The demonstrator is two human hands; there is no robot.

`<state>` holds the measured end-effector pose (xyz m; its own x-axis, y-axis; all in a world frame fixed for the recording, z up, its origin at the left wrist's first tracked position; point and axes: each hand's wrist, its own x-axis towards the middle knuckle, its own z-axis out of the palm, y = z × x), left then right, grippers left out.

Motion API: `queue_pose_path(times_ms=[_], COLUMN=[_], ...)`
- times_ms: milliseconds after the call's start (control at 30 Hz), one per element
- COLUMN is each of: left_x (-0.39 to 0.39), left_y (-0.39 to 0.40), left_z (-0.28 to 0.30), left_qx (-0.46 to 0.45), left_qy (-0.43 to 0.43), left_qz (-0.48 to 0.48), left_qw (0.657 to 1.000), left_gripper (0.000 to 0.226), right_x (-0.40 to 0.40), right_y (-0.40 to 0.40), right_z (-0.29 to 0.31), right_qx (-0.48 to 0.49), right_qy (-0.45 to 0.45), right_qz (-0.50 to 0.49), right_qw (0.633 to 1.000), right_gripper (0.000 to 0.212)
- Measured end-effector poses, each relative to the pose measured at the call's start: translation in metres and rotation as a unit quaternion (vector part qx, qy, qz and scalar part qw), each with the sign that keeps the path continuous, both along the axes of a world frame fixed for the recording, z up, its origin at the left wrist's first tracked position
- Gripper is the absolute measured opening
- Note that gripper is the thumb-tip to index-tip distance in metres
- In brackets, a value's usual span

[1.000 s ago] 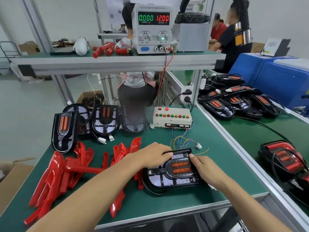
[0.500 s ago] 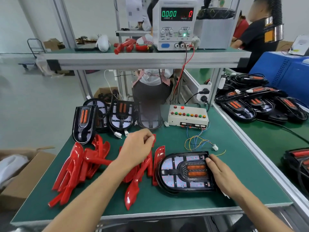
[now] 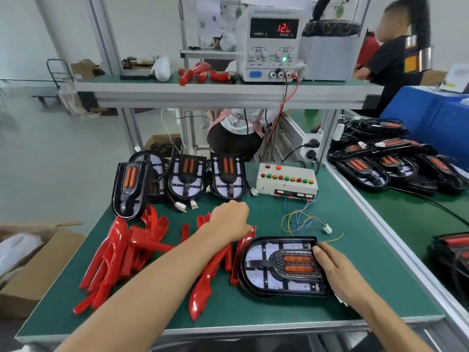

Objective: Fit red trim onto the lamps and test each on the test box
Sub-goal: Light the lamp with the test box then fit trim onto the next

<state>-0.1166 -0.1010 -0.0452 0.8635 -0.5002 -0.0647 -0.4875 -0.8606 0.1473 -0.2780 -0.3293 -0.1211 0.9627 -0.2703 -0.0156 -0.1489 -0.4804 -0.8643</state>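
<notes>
In the head view, a green-topped workbench [image 3: 355, 250] carries a black lamp [image 3: 281, 266] lying flat near its front edge, its two orange bars showing in the middle of the housing. The right hand [image 3: 337, 270] rests on the lamp's right end, fingers laid over the edge and holding it against the bench. The left hand [image 3: 232, 221] reaches across to the red trim pieces [image 3: 121, 252] strewn over the left half of the bench; its fingers are curled down over a trim piece [image 3: 245, 240] that lies just beside the lamp's left edge, though the back of the hand hides whether the fingers actually close round it. Further back, a row of lamps [image 3: 186, 175] stands propped upright, their white plugs lying on the mat in front of them. To the right of that row sits the test box [image 3: 286, 180], a pale case with a line of red, yellow and green buttons on top; thin coloured wires [image 3: 299, 219] run from its front face and end in a white connector [image 3: 327, 228] lying on the mat, apart from the lamp. On the shelf above, a power supply [image 3: 269, 44] shows red digits, with red and black leads hanging down. More lamps [image 3: 390, 161] are piled on the neighbouring bench to the right, and a cardboard box [image 3: 33, 270] sits at the left.
</notes>
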Motion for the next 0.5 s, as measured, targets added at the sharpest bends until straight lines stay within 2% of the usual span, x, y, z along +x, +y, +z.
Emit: queue_pose_path(times_ms=[100,267,400,500], left_x=[0.003,0.007,0.011,0.015], left_y=[-0.014,-0.025,-0.025,-0.021], left_z=[-0.005,-0.004,-0.003,0.003], left_qx=[0.05,0.064,0.033,-0.073], left_qy=[0.007,0.033,0.095,0.155], left_qz=[-0.015,-0.029,-0.021,0.004], left_qw=[0.999,0.997,0.995,0.985], left_gripper=[0.043,0.038,0.029,0.019], right_x=[0.0,-0.002,-0.002,-0.003], right_y=[0.001,0.002,0.002,0.001], right_z=[-0.001,-0.001,0.0,-0.001], right_qx=[0.005,0.015,0.022,0.021], right_qy=[0.003,0.006,0.023,0.022], right_qz=[0.001,0.0,-0.004,-0.004], right_qw=[1.0,1.0,0.999,1.0], right_gripper=[0.029,0.029,0.028,0.028])
